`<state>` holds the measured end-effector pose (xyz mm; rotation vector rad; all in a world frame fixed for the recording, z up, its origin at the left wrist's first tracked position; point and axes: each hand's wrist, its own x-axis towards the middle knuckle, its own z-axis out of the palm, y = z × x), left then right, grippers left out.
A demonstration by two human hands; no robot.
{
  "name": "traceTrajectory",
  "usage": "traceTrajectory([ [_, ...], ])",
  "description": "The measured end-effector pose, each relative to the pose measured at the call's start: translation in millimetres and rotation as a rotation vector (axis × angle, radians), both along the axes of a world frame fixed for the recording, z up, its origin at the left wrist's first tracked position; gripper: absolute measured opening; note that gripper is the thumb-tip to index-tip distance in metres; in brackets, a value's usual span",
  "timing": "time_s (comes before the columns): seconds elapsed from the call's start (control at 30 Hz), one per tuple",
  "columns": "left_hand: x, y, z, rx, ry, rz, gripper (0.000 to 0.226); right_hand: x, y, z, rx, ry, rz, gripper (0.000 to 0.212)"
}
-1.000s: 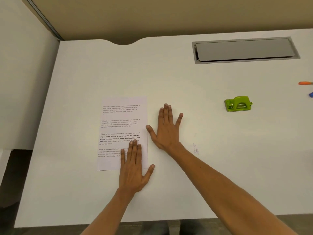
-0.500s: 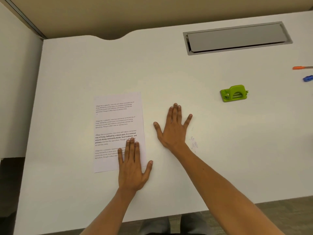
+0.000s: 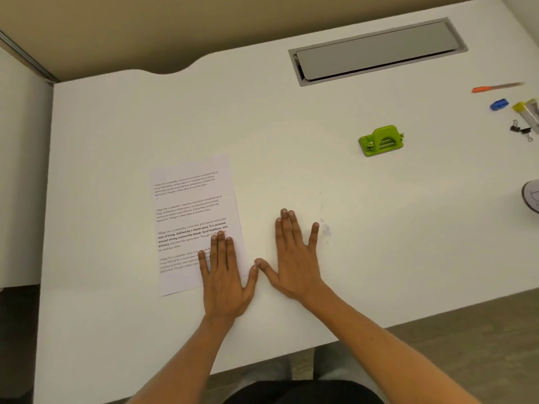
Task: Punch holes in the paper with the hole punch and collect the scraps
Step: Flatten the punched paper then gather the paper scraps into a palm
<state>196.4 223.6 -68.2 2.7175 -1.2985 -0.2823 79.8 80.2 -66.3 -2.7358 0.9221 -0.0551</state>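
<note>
A printed sheet of paper (image 3: 192,211) lies flat on the white desk (image 3: 116,126), left of centre. My left hand (image 3: 224,275) rests palm down on the sheet's lower right corner, fingers spread, holding nothing. My right hand (image 3: 294,258) lies flat on the bare desk just right of the sheet, its thumb tip touching the left thumb. The green hole punch (image 3: 381,140) stands well beyond the right hand, up and to the right, untouched.
A grey cable hatch (image 3: 376,51) is set into the desk at the back. At the far right lie an orange pen (image 3: 495,87), a blue cap (image 3: 499,104), binder clips (image 3: 520,130) and a round object (image 3: 531,196). A partition wall stands on the left.
The view has swung and tilted, bringing more of the desk's right side into sight. My right hand has drawn back toward me until its thumb meets the left thumb. The left hand stays on the paper.
</note>
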Motion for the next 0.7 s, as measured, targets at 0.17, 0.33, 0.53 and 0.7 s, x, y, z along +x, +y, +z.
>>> traceTrajectory([
  [0.17,0,0,-1,0.001,-0.019,-0.011,0.085,-37,12,-5,0.023,0.062,0.177,0.093],
  [0.33,0,1,0,0.015,-0.021,-0.014,0.085,-59,-38,2,-0.024,0.145,0.351,0.092],
  [0.53,-1,1,1,0.009,-0.020,-0.017,0.085,-60,-91,4,-0.084,0.217,0.414,0.091],
  [0.7,-1,0,0,0.002,-0.020,-0.017,0.085,-56,-115,8,-0.101,0.245,0.366,0.089],
])
